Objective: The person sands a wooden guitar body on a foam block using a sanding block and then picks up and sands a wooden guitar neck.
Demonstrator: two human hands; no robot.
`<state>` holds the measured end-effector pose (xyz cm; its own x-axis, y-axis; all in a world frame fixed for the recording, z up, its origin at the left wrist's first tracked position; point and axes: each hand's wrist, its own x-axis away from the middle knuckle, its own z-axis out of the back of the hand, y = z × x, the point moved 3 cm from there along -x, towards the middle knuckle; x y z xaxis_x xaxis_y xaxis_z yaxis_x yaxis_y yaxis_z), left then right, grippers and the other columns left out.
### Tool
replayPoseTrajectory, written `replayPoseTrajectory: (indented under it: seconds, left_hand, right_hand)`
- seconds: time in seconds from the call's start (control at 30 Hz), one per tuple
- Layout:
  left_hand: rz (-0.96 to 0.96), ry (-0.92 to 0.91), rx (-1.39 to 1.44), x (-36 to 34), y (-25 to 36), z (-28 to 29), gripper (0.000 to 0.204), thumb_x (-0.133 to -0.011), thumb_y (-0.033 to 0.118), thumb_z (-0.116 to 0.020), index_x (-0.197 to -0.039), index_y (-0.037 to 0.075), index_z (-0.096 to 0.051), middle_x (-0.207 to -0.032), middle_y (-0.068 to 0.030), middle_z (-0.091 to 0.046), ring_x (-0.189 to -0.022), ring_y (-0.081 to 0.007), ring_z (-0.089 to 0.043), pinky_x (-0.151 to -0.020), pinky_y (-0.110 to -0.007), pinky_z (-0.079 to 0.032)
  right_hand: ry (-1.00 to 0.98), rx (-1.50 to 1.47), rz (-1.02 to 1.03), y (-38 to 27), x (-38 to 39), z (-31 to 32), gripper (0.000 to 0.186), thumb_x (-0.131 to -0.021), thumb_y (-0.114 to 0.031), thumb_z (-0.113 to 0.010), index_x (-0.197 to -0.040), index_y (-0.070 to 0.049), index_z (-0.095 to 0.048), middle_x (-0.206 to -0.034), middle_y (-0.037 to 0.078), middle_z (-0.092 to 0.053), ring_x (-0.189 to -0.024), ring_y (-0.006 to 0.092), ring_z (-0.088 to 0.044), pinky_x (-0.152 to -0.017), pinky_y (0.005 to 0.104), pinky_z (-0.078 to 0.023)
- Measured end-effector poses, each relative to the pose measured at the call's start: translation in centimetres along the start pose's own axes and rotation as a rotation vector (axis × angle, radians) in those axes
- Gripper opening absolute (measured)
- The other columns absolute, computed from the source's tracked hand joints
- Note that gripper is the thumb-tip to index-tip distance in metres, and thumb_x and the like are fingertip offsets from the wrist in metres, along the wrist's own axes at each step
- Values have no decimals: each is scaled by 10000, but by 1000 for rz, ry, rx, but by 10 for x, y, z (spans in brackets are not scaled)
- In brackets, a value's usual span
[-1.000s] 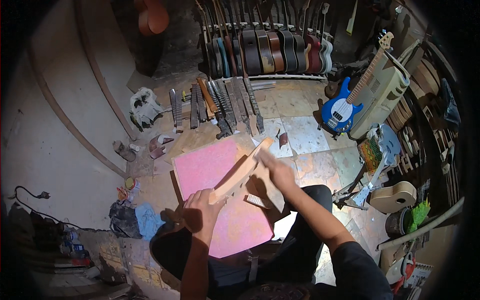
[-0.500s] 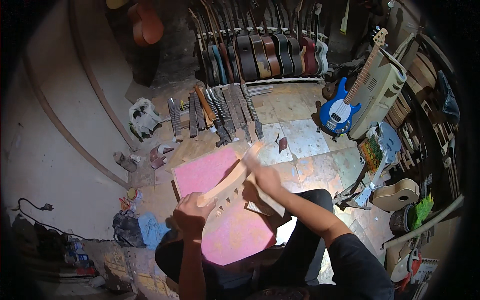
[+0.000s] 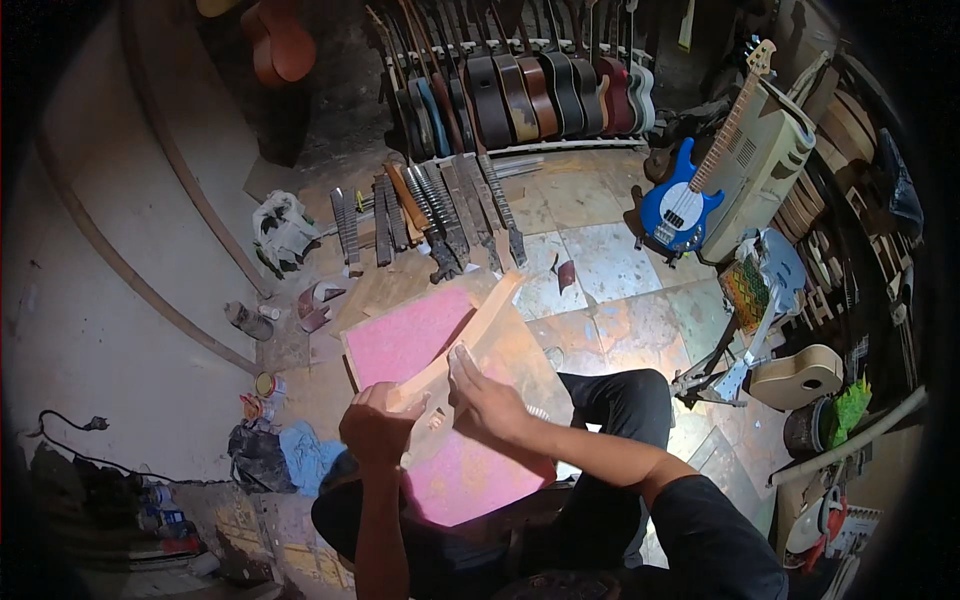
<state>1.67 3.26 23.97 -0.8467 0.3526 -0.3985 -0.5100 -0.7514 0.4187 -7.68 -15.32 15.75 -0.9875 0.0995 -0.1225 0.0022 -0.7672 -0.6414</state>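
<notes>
A pale, curved piece of wood (image 3: 500,298) with small cut-outs lies slantwise across a pink-faced board (image 3: 410,335) over my lap. My left hand (image 3: 378,425) is closed round the wood's near end, fingers over its edge. Farther up the same edge rests my right hand (image 3: 490,400), its fingers pressed together against the wood. Whatever may be under those fingers is hidden. A small ridged pale thing (image 3: 538,411) shows beside my right wrist.
Several guitar necks (image 3: 385,225) lie on the tiled floor ahead, before a rack of guitars (image 3: 535,95). A blue bass guitar (image 3: 680,205) leans at the right, above an unfinished guitar body (image 3: 795,377). Cans (image 3: 268,386) and a blue cloth (image 3: 308,458) are at the left.
My right hand has slid back along the wood's edge, from near its far end toward my left hand. My left hand keeps its grip at the near end.
</notes>
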Motion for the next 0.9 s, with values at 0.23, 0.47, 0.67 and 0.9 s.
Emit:
replayPoseTrajectory:
  seconds: [0.23,0.47,0.67,0.9]
  left_hand:
    - [-75,-26,31,14,23,1,395,-662,336,-964,-911,106,-759,-890,-117,-759,-840,-352,-737,-761,-453,-583]
    - [-27,-81,0,38,37,3,394,-733,354,-930,-959,83,-755,-898,-109,-758,-864,-319,-729,-856,-428,-554]
    - [-15,-86,22,36,39,1,393,-742,345,-923,-975,70,-768,-915,-111,-768,-886,-331,-733,-859,-439,-553]
    - [-37,-66,69,37,33,0,379,-734,321,-933,-972,75,-771,-922,-132,-768,-863,-352,-730,-814,-456,-553]
  right_hand:
    - [228,105,-75,51,-21,63,726,-869,-41,-656,-1565,-201,-530,-1544,124,-601,-1105,383,-725,-899,488,-613]
    - [7,-93,-22,36,-5,64,636,-895,2,-596,-1508,-167,-604,-1461,159,-657,-1204,381,-702,-1037,450,-574]
    - [252,-178,189,9,13,45,648,-928,37,-593,-1536,-189,-593,-1466,216,-642,-1150,399,-739,-970,435,-609]
    - [73,207,-213,42,-7,76,630,-910,36,-557,-1506,-160,-616,-1545,132,-595,-1209,334,-719,-997,429,-605]
